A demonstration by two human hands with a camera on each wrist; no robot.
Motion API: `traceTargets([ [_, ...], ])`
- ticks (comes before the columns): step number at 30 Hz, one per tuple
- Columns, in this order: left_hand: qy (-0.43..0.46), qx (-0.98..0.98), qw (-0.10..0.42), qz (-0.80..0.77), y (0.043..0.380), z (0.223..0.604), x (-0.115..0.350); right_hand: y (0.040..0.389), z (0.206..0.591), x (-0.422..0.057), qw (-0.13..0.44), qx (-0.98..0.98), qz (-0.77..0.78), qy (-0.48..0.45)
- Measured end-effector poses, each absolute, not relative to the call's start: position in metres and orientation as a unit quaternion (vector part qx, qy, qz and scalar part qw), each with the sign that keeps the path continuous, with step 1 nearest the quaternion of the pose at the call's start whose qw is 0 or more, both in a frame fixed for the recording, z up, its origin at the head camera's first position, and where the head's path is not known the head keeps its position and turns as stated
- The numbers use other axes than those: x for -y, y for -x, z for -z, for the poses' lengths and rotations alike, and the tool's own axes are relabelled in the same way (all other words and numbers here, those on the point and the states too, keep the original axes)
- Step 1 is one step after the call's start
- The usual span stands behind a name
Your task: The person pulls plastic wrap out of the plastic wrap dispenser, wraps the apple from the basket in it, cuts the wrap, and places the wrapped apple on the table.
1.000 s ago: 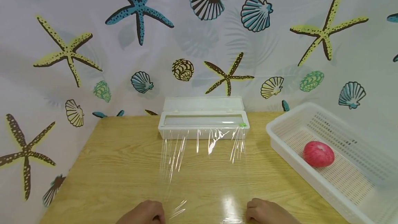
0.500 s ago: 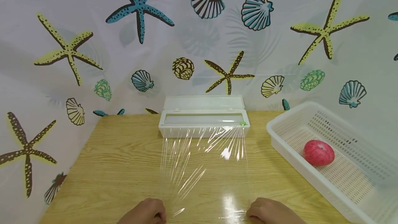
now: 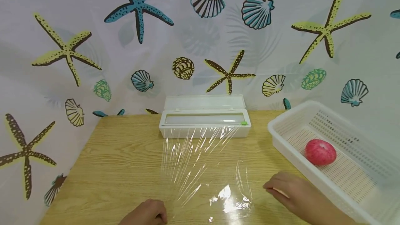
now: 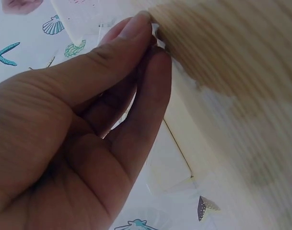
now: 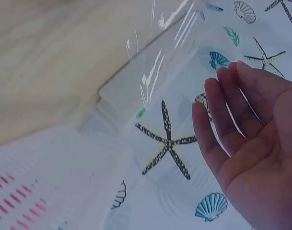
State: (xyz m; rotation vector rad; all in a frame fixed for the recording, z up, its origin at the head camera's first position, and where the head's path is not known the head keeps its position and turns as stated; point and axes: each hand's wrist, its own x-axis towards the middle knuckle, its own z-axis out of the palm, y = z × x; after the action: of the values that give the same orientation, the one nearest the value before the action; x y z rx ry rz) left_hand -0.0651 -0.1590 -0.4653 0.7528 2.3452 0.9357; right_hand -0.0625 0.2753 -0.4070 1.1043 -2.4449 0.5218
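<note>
A sheet of clear plastic wrap (image 3: 187, 159) runs from a white wrap dispenser (image 3: 203, 133) toward the near side of the wooden table. My left hand (image 3: 147, 213) pinches the sheet's near left corner between thumb and fingertips; in the left wrist view that hand (image 4: 98, 105) shows its thumb meeting the fingers. Right of the sheet, apart from it, is my right hand (image 3: 285, 188). The right wrist view shows this hand (image 5: 261, 139) with relaxed fingers and nothing in them. The wrap's right side lies slack and creased. On the dispenser's front edge, a green slider (image 3: 244, 123) sits at the right end.
A white plastic basket (image 3: 281, 145) stands on the right side of the table, close to my right hand. Inside it lies a round red fruit (image 3: 320, 152), apple-like. The dispenser's lid (image 3: 204, 102) is raised at the back, against a shell-and-starfish patterned cloth (image 3: 200, 44).
My right hand has let go of the wrap's right corner and moved up and to the right. The sheet's right side has gone slack. My left hand stays in place.
</note>
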Motion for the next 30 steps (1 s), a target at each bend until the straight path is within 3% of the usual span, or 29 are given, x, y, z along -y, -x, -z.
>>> traceTargets([
  [5, -0.281, -0.864, 0.243, -0.341, 0.065, 0.467, 0.159, 0.07, 0.371, -0.292, 0.251, 0.903, -0.138, -0.321],
  [12, -0.274, -0.867, 0.237, -0.341, 0.065, 0.467, 0.161, 0.085, 0.354, -0.33, 0.232, 0.944, -0.118, -0.201],
  [19, -0.279, -0.868, 0.238, -0.334, 0.064, 0.466, 0.16, 0.1, 0.355, -0.372, 0.149, 0.976, -0.117, -0.103],
  [26, -0.291, -0.866, 0.231, -0.333, 0.064, 0.467, 0.161, 0.104, 0.353, -0.385, 0.024, 0.991, -0.112, -0.066],
  [30, -0.296, -0.869, 0.222, -0.328, 0.063, 0.467, 0.16, 0.109, 0.348, -0.39, -0.011, 0.992, -0.105, -0.067],
])
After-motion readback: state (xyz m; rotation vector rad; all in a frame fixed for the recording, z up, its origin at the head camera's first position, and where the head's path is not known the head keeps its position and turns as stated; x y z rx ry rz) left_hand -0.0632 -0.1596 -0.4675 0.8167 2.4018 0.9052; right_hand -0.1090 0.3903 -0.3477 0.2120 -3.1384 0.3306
